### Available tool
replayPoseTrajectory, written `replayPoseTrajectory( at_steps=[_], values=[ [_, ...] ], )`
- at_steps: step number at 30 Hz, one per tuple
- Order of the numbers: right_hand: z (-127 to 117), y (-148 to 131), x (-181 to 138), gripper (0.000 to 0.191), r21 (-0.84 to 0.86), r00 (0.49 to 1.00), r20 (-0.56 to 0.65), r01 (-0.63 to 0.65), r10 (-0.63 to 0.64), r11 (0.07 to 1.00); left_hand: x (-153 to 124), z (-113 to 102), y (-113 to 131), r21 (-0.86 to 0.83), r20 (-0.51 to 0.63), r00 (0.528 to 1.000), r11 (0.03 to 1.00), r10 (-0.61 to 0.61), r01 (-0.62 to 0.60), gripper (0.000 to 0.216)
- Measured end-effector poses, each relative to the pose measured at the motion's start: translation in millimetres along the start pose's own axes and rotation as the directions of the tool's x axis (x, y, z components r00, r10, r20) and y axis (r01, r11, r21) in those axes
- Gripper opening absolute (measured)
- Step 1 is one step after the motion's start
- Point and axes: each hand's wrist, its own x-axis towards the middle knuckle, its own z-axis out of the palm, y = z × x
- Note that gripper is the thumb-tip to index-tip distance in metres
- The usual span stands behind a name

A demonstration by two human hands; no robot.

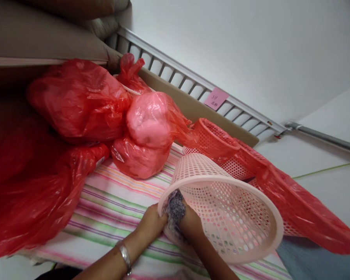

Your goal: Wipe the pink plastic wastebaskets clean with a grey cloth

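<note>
A pale pink perforated plastic basket (230,202) lies on its side on a striped cloth (113,206), its mouth turned toward me. My left hand (151,225), with a metal bangle on the wrist, grips the near rim of the basket. My right hand (191,225) reaches inside the basket mouth and is closed on a grey-purple knitted cloth (176,208) pressed against the rim. The fingers of both hands are partly hidden by the rim and the cloth.
Several tied red plastic bags (81,101) are piled at the left and back. Red perforated baskets (216,138) lie behind the pink one, partly inside a red bag (303,210). A white railing (192,83) with a pink sticky note (216,98) runs along the wall.
</note>
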Motion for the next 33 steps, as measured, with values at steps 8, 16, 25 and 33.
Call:
replayPoseTrajectory(
  at_steps=[8,16,25,33],
  values=[
    [-2.6,6.6,42.6,0.051,-0.013,0.998,-0.055,-0.041,0.040,0.999,5.3,3.1,-3.7,-0.021,-0.026,0.996,0.996,-0.082,0.081,0.022],
    [-0.2,11.8,73.1,0.050,-0.008,0.993,-0.099,-0.058,0.057,0.998,4.6,5.4,-3.0,-0.074,-0.033,0.992,0.991,-0.118,0.116,0.019],
    [1.7,17.2,75.2,0.049,-0.016,0.992,-0.117,-0.058,0.056,0.998,4.3,7.0,-3.6,-0.073,-0.052,0.989,0.988,-0.138,0.134,0.018],
    [1.8,19.6,101.2,0.043,-0.106,0.981,-0.161,-0.124,0.106,0.987,3.6,4.7,-1.6,-0.064,-0.018,0.995,0.993,-0.102,0.101,0.018]
  ],
)
